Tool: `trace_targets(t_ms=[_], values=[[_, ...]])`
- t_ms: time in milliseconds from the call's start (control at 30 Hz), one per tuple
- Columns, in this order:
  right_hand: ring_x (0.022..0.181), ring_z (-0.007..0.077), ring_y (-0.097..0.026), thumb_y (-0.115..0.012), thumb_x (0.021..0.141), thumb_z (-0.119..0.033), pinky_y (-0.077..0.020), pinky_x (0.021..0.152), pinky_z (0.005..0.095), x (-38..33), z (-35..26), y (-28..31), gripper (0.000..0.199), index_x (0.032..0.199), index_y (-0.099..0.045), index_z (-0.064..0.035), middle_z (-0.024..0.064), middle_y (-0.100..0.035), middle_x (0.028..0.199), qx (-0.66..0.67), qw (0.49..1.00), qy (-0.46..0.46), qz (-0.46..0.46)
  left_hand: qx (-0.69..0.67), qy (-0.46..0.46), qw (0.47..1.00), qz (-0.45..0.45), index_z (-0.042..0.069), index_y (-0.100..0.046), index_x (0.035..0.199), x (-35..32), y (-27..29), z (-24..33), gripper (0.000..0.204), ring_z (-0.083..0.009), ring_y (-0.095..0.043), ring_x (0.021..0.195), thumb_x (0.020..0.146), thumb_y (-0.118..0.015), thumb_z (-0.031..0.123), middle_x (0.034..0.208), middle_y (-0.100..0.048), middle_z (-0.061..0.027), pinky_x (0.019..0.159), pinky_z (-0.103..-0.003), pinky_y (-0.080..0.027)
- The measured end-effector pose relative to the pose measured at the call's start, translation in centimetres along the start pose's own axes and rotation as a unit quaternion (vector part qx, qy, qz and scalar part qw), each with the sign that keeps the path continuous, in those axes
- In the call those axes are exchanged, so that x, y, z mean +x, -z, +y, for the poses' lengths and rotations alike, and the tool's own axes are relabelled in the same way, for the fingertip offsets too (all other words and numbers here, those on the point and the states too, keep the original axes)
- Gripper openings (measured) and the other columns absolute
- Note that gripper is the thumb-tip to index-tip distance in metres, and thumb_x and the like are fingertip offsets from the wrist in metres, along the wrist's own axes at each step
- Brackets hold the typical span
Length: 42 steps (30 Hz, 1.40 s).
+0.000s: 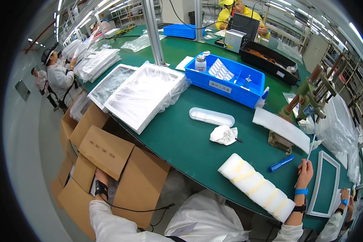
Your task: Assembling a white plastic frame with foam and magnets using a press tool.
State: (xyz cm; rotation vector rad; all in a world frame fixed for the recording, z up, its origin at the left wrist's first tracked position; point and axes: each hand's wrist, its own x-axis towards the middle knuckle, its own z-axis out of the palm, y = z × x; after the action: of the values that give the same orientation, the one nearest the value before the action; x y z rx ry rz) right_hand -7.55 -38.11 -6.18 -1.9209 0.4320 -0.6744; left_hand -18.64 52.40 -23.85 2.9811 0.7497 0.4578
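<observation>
The green bench (173, 141) carries a blue tray (242, 96), blue marker (281, 163), white foam roll (256, 187) and probably a crumpled cloth (223, 135).

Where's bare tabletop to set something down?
Widest bare patch: green tabletop between the wrapped white panel and the translucent tray. A smaller one lies between the crumpled white cloth and the blue marker. It's crowded around the right hand, green press and white frame.

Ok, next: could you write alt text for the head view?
The person's left hand reaches into an open cardboard box while the right hand holds a thin pale stick at a green table. Near the right hand lie a yellow-banded white foam slab, a blue marker and a rectangular white frame.
</observation>
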Motion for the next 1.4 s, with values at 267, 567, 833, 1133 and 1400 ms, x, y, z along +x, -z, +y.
trace_targets(t_ms=[267, 567, 833, 1133, 1400], values=[[0.053, 0.002, -0.038, -0.057, 0.099, -0.022, -0.0268, 0.047, 0.0203, -0.4, -0.2, -1.3, 0.02, 0.091, -0.064, -0.0056, -0.003, -0.052, 0.064, 0.026, 1.0, -0.014, -0.008, -0.124, 0.066, 0.988, -0.069, 0.004, -0.06, 0.125, -0.4, 4.5, 3.0, 0.042, -0.0406, -0.064, 0.104, 0.093, -0.058, 0.03, 0.11, -0.068, -0.0242, 0.084, -0.043, -0.052], [0.052, 0.0007, -0.036, -0.055, 0.101, -0.023, -0.0247, 0.046, 0.0187, -0.2, 1.0, -0.3, 0.02, 0.098, -0.064, -0.0056, -0.0033, -0.05, 0.066, 0.04, 0.999, -0.014, -0.035, 0.019, 0.002, 0.999, 0.029, 0.005, -0.053, 0.095, 2.2, 25.0, 10.9, 0.023, -0.0476, -0.06, 0.092, 0.073, -0.059, 0.004, 0.094, -0.064, -0.025, 0.073, -0.054, -0.047], [0.051, -0.0001, -0.034, -0.053, 0.103, -0.022, -0.0233, 0.045, 0.018, -0.4, 1.0, -0.8, 0.021, 0.101, -0.064, -0.0046, -0.0035, -0.049, 0.066, 0.09, 0.994, -0.016, -0.053, 0.029, -0.162, 0.976, 0.143, -0.001, -0.057, 0.12, 1.0, 49.8, 12.3, 0.039, -0.0353, -0.064, 0.09, 0.083, -0.068, 0.005, 0.097, -0.067, -0.0168, 0.084, -0.038, -0.05], [0.052, 0.0007, -0.037, -0.052, 0.103, -0.022, -0.0257, 0.046, 0.0184, -1.4, -1.7, 0.0, 0.022, 0.101, -0.063, -0.0038, -0.0031, -0.051, 0.067, 0.1, 0.994, -0.001, -0.048, -0.301, -0.184, 0.927, -0.126, -0.001, -0.062, 0.118, 15.8, 49.7, 26.0, 0.039, -0.0135, -0.063, 0.091, 0.086, -0.072, 0.018, 0.103, -0.068, -0.0032, 0.083, -0.03, -0.05], [0.052, 0.0004, -0.037, -0.051, 0.103, -0.022, -0.0252, 0.046, 0.0183, -1.7, -1.9, 0.3, 0.022, 0.098, -0.063, -0.0033, -0.0028, -0.05, 0.065, 0.084, 0.996, -0.022, -0.036, -0.187, -0.181, 0.925, -0.277, -0.004, -0.061, 0.118, 30.1, 37.1, 30.1, 0.05, -0.0241, -0.064, 0.092, 0.077, -0.074, 0.02, 0.107, -0.066, -0.011, 0.079, -0.035, -0.051]])
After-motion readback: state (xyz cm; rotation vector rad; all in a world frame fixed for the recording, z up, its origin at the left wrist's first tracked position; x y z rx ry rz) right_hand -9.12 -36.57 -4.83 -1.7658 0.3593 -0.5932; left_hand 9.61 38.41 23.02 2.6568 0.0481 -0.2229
